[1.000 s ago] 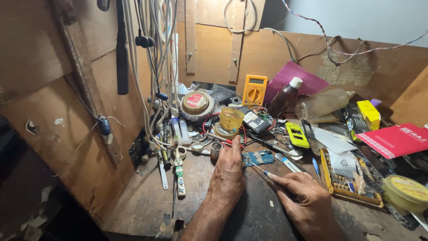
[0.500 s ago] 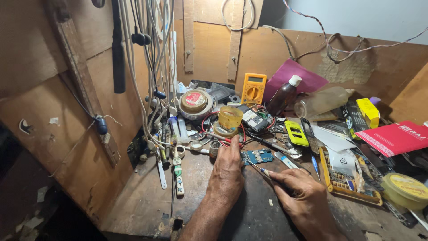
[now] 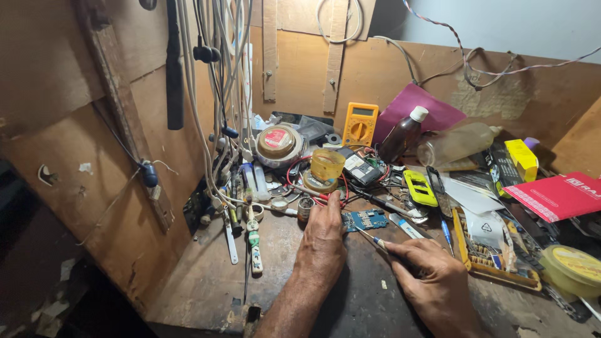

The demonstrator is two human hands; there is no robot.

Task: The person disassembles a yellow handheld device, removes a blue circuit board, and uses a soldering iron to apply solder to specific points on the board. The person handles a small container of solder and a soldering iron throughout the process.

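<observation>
Head view, circuit board (image 3: 365,220) between left hand (image 3: 323,241), right hand (image 3: 432,281)

L hand (image 3: 322,235) pins circuit board (image 3: 365,220); R hand (image 3: 429,275) w/ screwdriver (image 3: 374,239).

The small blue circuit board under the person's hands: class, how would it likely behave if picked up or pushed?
The blue circuit board looks thin and flat, so it is probably light and stiff. It lies loose on the wooden bench, pinned only by the left hand, so a nudge would likely slide it. Its exposed parts suggest it is fragile.

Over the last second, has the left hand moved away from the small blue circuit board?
No. The left hand stays at the blue circuit board, just below the yellow cup.
</observation>
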